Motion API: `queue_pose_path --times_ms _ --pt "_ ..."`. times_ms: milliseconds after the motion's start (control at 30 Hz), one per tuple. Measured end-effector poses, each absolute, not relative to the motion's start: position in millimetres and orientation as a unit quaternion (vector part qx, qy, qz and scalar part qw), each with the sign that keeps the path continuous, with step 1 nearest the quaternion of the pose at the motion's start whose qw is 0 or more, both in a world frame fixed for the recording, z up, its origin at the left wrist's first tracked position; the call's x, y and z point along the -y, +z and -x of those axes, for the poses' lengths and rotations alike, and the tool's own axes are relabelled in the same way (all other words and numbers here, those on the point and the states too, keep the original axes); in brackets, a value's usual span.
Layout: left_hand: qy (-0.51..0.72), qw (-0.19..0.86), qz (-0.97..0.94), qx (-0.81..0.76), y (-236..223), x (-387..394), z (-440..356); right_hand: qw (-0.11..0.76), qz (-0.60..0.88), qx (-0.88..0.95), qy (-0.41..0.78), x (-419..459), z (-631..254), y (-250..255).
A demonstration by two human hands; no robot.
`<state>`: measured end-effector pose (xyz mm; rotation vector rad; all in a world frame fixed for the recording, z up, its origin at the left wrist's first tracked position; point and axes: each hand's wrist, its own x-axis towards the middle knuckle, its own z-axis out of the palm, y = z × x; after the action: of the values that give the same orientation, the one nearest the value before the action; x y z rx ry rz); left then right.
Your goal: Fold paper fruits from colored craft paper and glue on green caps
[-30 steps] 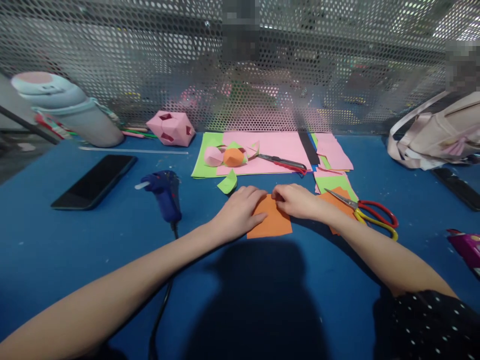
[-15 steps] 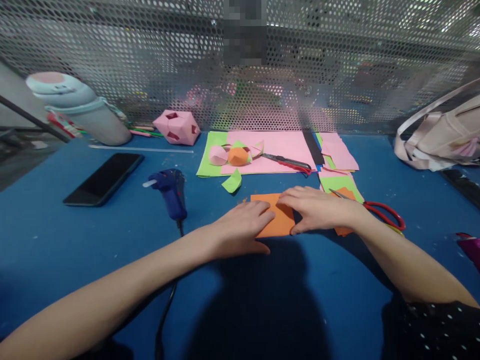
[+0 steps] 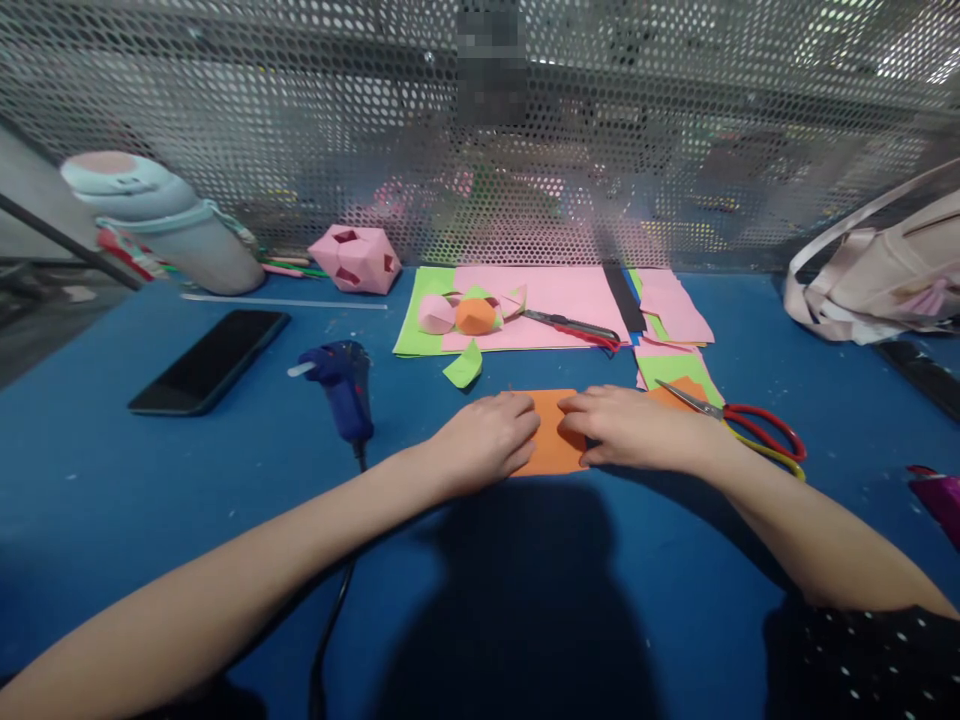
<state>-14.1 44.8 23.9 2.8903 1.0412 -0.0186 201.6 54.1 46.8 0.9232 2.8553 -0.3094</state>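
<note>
A square of orange paper (image 3: 553,440) lies on the blue table between my hands. My left hand (image 3: 491,440) has its fingers curled over the paper's left side, with the thumb tucked out of sight. At the right edge, my right hand (image 3: 619,428) grips the sheet, fingertips on top and thumb low by the near corner. Beyond the paper is a folded light-green paper piece (image 3: 463,366). Red-and-yellow handled scissors (image 3: 739,418) rest on more orange and green paper (image 3: 679,372), just past my right hand.
A blue glue gun (image 3: 341,385) stands left, its cord running toward me. Behind it are a phone (image 3: 210,360), a bottle (image 3: 180,230) and a pink paper polyhedron (image 3: 356,260). A utility knife (image 3: 574,325) lies on pink sheets (image 3: 555,290). At right is a bag (image 3: 892,260).
My left hand's fingers have drawn in and its thumb, out to the side before, is now tucked away. My right hand has settled slightly lower over the orange paper's edge.
</note>
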Motion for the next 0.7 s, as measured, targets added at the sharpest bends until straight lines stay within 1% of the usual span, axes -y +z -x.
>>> queue_pose_path --times_ms 100,267,367,533,600,700 --pt "-0.003 0.068 -0.940 -0.333 30.4 -43.1 15.3 0.083 -0.279 -0.956 -0.035 -54.0 -198.9 47.3" --pt "-0.025 0.071 -0.948 -0.309 35.4 -34.0 15.5 0.060 -0.294 -0.952 0.056 -51.8 -189.6 37.8" --pt "-0.028 0.083 -0.948 -0.305 34.8 -33.2 15.0 0.048 -0.308 -0.947 0.075 -57.3 -186.1 27.8" --pt "-0.040 0.066 -0.945 -0.318 32.5 -39.2 14.9 -0.010 -0.364 -0.931 0.021 -69.8 -188.7 16.2" --pt "-0.022 0.063 -0.945 -0.320 31.8 -43.0 16.4 -0.041 -0.389 -0.920 -0.017 -71.0 -191.0 16.3" --pt "0.021 0.093 -0.932 -0.349 30.4 -50.2 21.1 -0.064 -0.417 -0.902 -0.089 -70.6 -194.5 19.7"
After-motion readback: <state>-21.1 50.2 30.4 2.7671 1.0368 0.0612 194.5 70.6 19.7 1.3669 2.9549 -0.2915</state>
